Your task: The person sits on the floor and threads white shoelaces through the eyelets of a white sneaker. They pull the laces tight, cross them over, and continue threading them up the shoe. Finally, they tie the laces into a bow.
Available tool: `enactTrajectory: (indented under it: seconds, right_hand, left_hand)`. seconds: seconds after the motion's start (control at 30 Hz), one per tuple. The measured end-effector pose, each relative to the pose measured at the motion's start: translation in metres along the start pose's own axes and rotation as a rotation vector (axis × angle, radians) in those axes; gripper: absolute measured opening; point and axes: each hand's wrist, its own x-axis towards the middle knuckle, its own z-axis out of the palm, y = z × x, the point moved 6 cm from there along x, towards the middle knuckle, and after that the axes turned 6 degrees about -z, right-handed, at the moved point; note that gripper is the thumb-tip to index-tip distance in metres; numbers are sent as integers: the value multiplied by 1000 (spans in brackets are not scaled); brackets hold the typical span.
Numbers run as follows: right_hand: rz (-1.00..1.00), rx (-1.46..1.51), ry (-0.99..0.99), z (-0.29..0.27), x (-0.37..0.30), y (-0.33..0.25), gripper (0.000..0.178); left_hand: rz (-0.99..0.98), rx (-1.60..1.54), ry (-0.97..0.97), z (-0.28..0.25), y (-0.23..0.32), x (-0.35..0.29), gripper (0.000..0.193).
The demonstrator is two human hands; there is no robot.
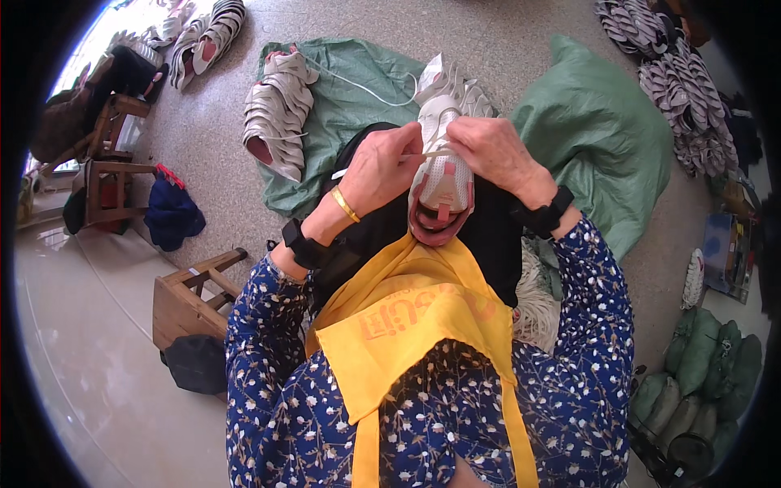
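Note:
A white and pink shoe upper (443,189) lies over my lap, its pink-lined heel opening toward me. My left hand (378,167) is closed, pinching a whitish shoelace (431,154) that runs taut across the upper. At the right edge of the upper, the fingers of my right hand (495,154) pinch the other end of that stretch of lace by the lacing edge. My fingertips partly hide the exact grip. Beyond the upper, more nested white uppers (464,91) are lined up. A loose lace curves over the green sheet to their left.
Left of my knees, a stack of uppers (281,114) rests on a green woven sheet (350,69). To the right bulges a green sack (594,138). By my right hip lies a bundle of white laces (537,305). A wooden stool (191,301) stands at left; more uppers (687,102) are piled far right.

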Motion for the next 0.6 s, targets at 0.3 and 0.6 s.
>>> enactTrajectory:
  seconds: [0.3,0.6]
  right_hand:
    - [95,46,107,-15,-41,-14,6]
    - [310,220,115,-12,-38,-7,10]
  left_hand:
    - [-209,-123,-102,5,-18,-8,13]
    - [196,74,41,-1,39,-5,7]
